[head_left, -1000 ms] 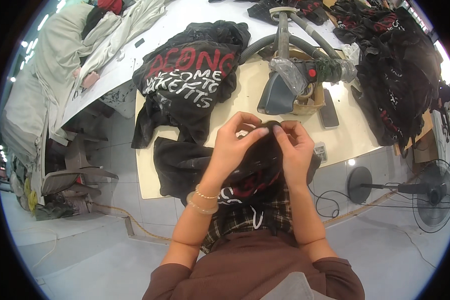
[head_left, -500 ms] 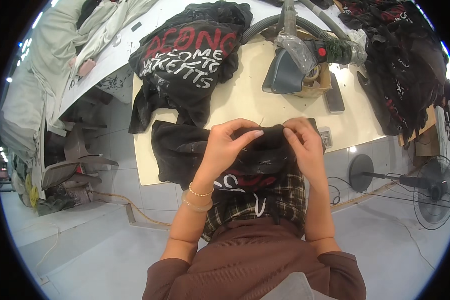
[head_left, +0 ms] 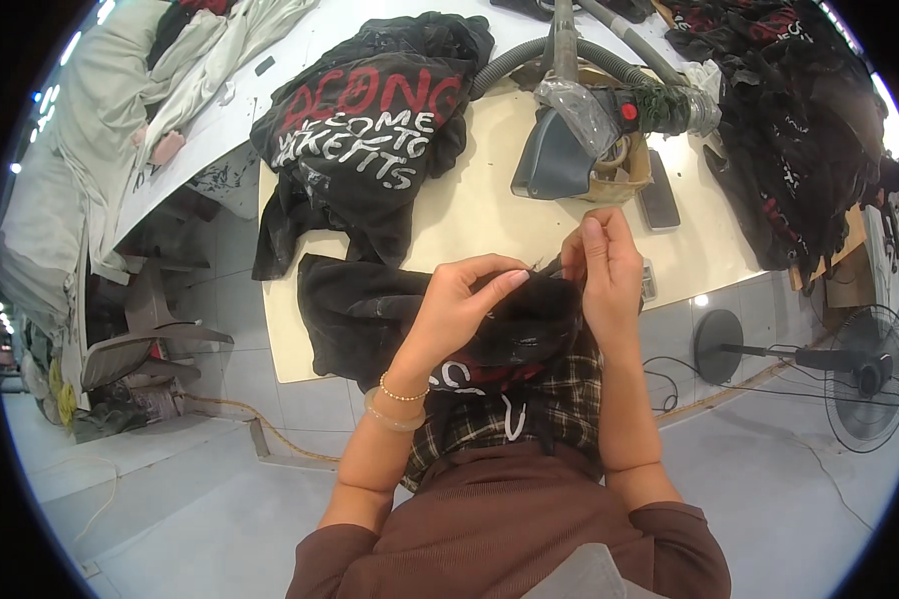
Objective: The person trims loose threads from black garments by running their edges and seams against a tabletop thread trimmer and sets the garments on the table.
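Note:
A black garment [head_left: 360, 309] with red and white lettering lies bunched over the near table edge and my lap. My left hand [head_left: 469, 299] pinches its upper edge between thumb and fingers. Just beyond, my right hand [head_left: 609, 255] is raised slightly above the cloth, thumb and forefinger pressed together. Whatever those two fingertips hold, if anything, is too small to make out. The lower fingers of that hand are close against the garment's right end, where a small peak of fabric stands up between the hands.
On the cream table [head_left: 449, 225] lie a heap of black printed garments [head_left: 360, 130], a grey machine head with a hose [head_left: 554, 155], a box [head_left: 624, 185] and a phone [head_left: 659, 190]. More black garments [head_left: 789, 150] hang at right, near a standing fan [head_left: 864, 374]. Pale cloth [head_left: 80, 130] fills the left.
My right hand has lifted off the garment's edge and turned upward, its thumb and forefinger together. My left hand keeps its pinch. The fabric between them has been drawn up into a peak.

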`<state>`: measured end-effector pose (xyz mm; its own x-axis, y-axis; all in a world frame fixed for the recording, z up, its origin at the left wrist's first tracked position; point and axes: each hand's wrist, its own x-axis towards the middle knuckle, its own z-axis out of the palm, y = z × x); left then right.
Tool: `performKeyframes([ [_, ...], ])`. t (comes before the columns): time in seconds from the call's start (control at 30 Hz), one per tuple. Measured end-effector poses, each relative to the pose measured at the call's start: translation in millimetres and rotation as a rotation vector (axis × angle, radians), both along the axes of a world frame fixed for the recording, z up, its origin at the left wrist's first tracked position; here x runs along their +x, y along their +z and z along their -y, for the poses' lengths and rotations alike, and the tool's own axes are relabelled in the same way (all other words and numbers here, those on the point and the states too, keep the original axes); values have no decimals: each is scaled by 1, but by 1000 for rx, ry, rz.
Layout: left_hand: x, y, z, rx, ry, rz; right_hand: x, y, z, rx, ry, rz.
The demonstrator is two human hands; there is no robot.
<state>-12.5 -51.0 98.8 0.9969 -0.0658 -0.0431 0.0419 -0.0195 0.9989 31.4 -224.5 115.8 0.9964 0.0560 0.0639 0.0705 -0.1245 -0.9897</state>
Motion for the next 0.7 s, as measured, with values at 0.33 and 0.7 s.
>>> performKeyframes([
  [0.33, 1, 3, 2, -94, -36, -105, -4, -6, -7, -140, 148, 257],
  [0.7, 6, 1, 4, 28, 10, -44, 0, -8, 0, -17, 235, 75],
])
